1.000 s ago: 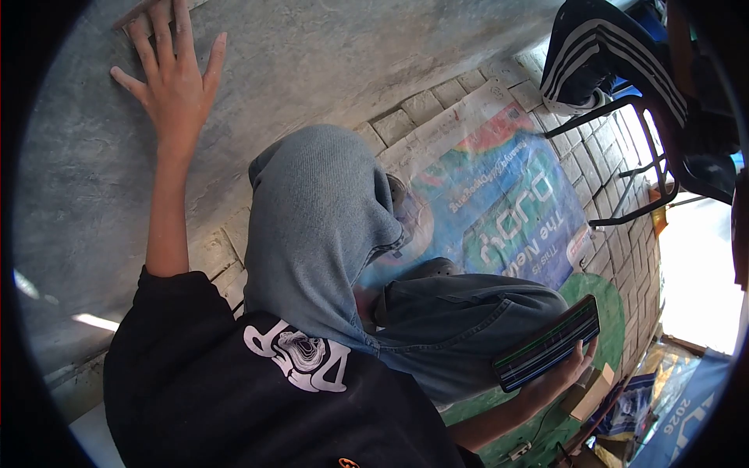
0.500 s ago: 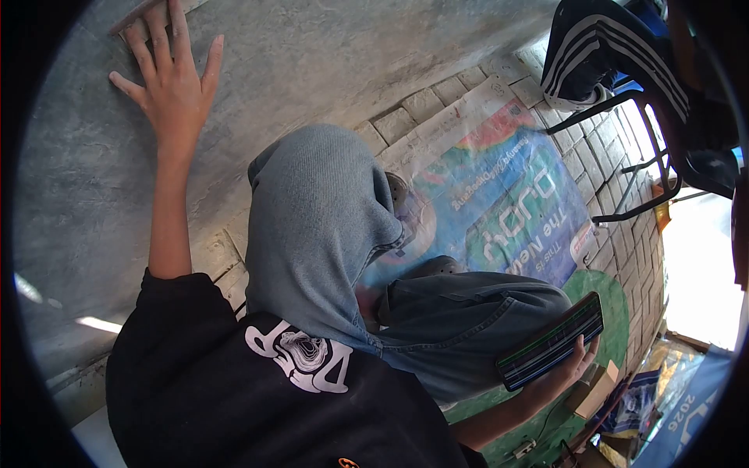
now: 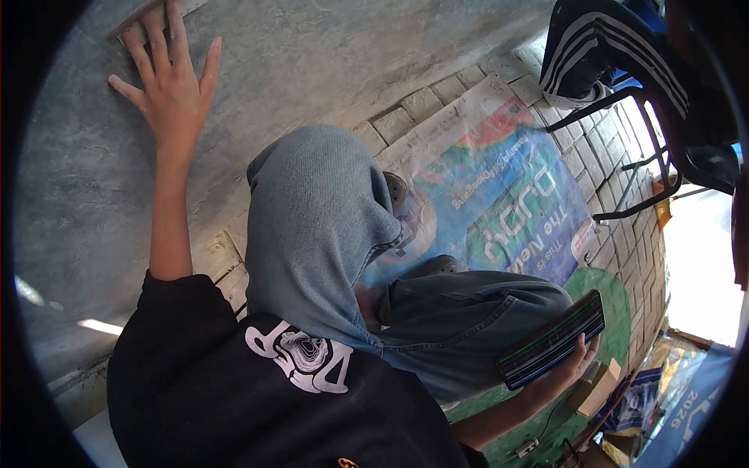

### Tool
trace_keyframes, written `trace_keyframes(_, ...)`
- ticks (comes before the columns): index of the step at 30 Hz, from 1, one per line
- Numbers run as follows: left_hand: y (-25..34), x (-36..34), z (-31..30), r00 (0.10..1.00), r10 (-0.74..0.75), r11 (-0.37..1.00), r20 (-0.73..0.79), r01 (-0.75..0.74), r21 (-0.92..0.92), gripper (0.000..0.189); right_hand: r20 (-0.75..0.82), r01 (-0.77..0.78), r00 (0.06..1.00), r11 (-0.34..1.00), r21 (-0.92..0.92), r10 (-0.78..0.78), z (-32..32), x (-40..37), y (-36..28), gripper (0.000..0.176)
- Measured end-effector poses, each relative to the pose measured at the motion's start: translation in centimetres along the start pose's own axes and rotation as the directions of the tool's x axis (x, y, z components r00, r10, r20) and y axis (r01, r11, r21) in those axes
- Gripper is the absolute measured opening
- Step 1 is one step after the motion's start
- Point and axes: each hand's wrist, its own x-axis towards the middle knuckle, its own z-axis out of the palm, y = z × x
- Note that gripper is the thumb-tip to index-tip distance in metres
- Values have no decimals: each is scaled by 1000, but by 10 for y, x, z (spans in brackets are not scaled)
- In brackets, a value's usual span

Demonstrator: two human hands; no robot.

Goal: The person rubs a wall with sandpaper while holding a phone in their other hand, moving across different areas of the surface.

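Observation:
My left hand [image 3: 173, 97] lies against the grey wall [image 3: 289, 70] with its fingers spread. Its middle fingertips rest at a flat brownish piece [image 3: 150, 14] at the top edge, whose kind I cannot make out. Low on the right, my right hand [image 3: 563, 370] is closed around a smartphone [image 3: 552, 343]. The phone is tilted, its dark screen facing up and crossed by green and pale lines. It is beside my bent knee in jeans [image 3: 468, 320].
A printed banner [image 3: 499, 195] covers part of the brick floor [image 3: 616, 253]. At the upper right, a person in striped trousers [image 3: 601, 47] sits by a black metal-framed chair [image 3: 640, 210]. A cardboard box [image 3: 599, 390], a cable and plastic packaging [image 3: 632, 405] lie beyond my right hand.
My left hand has shifted very slightly leftward along the wall. The phone and my right hand look the same.

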Motion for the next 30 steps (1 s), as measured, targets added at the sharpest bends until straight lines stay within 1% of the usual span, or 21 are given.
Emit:
trace_keyframes(4, 0, 0, 0, 1000, 3, 1000, -1, -3, 2, 74, -1, 1, 1000, 1000, 12, -1, 2, -1, 0, 55)
trace_keyframes(7, 2, 1, -2, 1000, -10, 1000, 5, 10, -3, 74, -9, 28, 1000, 1000, -8, -28, 2, -1, 0, 53)
trace_keyframes(9, 2, 0, -1, 1000, -8, 1000, 1, 8, -3, 74, 60, -69, 997, 962, 262, 56, -1, -2, 0, 52)
trace_keyframes(13, 2, 0, -1, 1000, -4, 1000, 1, 4, -1, 74, 67, -65, 997, 960, 274, 48, -7, 3, 4, 51)
trace_keyframes(15, 2, 0, -1, 1000, -9, 1000, 12, 9, 9, 74, 119, -41, 993, 976, 212, 16, -10, 5, 6, 51)
trace_keyframes(16, 2, 0, -1, 1000, -8, 1000, 12, 8, 9, 74, 118, -41, 993, 976, 212, 16, -12, 6, 7, 51)
trace_keyframes(19, 2, 1, -2, 1000, -5, 1000, 9, 5, 10, 74, 112, -45, 994, 971, 234, 19, -14, 7, 8, 51)
trace_keyframes(21, 2, 1, -2, 1000, 3, 1000, 10, -3, 16, 74, 131, -57, 991, 954, 294, 19, -14, 6, 7, 51)
trace_keyframes(22, 2, 1, -2, 1000, 4, 1000, 10, -4, 15, 74, 130, -58, 991, 954, 294, 20, -14, 6, 7, 51)
trace_keyframes(24, 2, 1, -2, 1000, 3, 1000, 15, -3, 14, 74, 94, -41, 995, 962, 271, 16, -14, 6, 8, 51)
trace_keyframes(28, 2, 1, -2, 1000, -3, 1000, 14, 3, 9, 75, 89, -40, 996, 976, 213, 21, -12, 4, 7, 51)
trace_keyframes(30, 2, 1, -3, 1000, -7, 1000, 24, 7, 9, 75, 150, -41, 989, 965, 258, 2, -13, 5, 10, 49)
